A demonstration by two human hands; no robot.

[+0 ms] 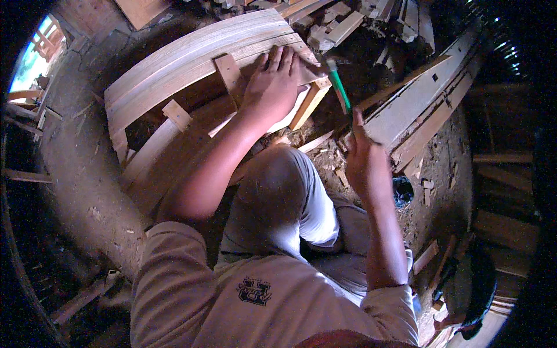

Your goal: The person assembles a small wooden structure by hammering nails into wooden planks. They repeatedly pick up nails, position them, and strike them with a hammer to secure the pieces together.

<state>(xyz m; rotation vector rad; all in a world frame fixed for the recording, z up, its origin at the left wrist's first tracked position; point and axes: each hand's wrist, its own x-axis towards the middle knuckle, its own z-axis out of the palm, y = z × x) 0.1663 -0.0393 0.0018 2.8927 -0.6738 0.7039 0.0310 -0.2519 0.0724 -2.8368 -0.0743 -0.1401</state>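
Observation:
A slatted wooden frame (pixel 191 61) with a curved row of pale boards lies tilted in front of me. My left hand (pixel 272 87) rests flat on its boards near the right end, fingers stretched out and apart. Short cross pieces (pixel 231 75) join the boards beside that hand. My right hand (pixel 368 159) is closed round a hammer with a green handle (pixel 340 90). The hammer's top end is blurred and stands close to the frame's right corner, beside a yellowish end block (pixel 311 104). Whether it touches the wood, I cannot tell.
A long board with slots (pixel 406 110) lies on the right, with planks along it. Offcuts (pixel 342 29) are heaped at the back. Wood chips litter the dirt floor (pixel 75 156). A dark round object (pixel 402 191) sits beside my right forearm. My bent knee (pixel 275 174) is close below the frame.

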